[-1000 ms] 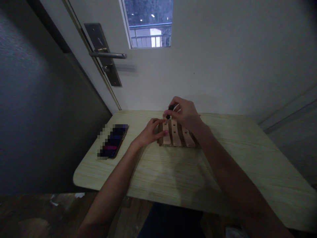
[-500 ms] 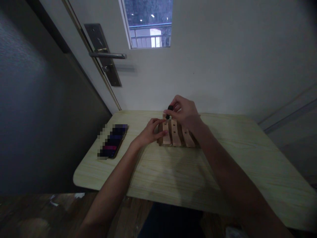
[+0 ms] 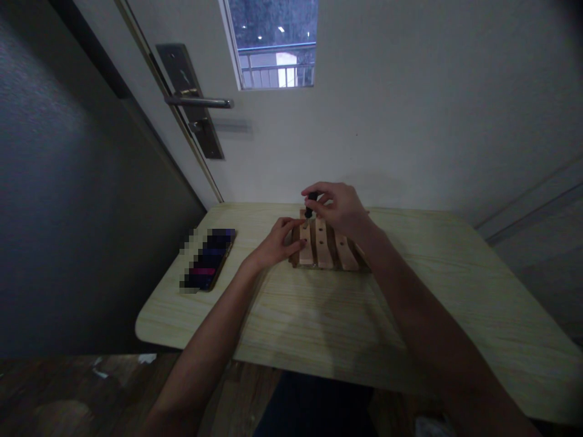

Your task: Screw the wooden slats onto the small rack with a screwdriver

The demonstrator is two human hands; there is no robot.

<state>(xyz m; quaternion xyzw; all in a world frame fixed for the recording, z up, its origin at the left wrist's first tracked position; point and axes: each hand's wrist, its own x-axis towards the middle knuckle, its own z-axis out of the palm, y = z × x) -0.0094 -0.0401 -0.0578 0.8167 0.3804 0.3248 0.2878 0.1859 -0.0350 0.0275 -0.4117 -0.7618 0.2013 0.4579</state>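
My right hand (image 3: 339, 206) is closed around the black handle of a screwdriver (image 3: 311, 205), held almost upright with its tip down at the leftmost light wooden strip (image 3: 306, 252). The strip lies with other pale strips, drilled with small holes, across a browner wooden base (image 3: 312, 266). At the left end of this piece, my left hand (image 3: 276, 241) holds the leftmost strip, thumb on its face and forefinger close to the screwdriver tip. The tip and whatever it touches are too small to make out. My right hand and wrist hide part of the base's right side.
A phone (image 3: 209, 261) with a lit, partly blurred screen lies on the left of the pale wood-grain table (image 3: 282, 328). Behind the table stands a white door (image 3: 401, 121) with a metal handle (image 3: 200, 102) and a small window (image 3: 276, 45). A dark panel is at the left.
My right hand has shifted slightly lower, and its fingers have changed position around the screwdriver handle, the forefinger now reaching over the top. My left hand stays in place.
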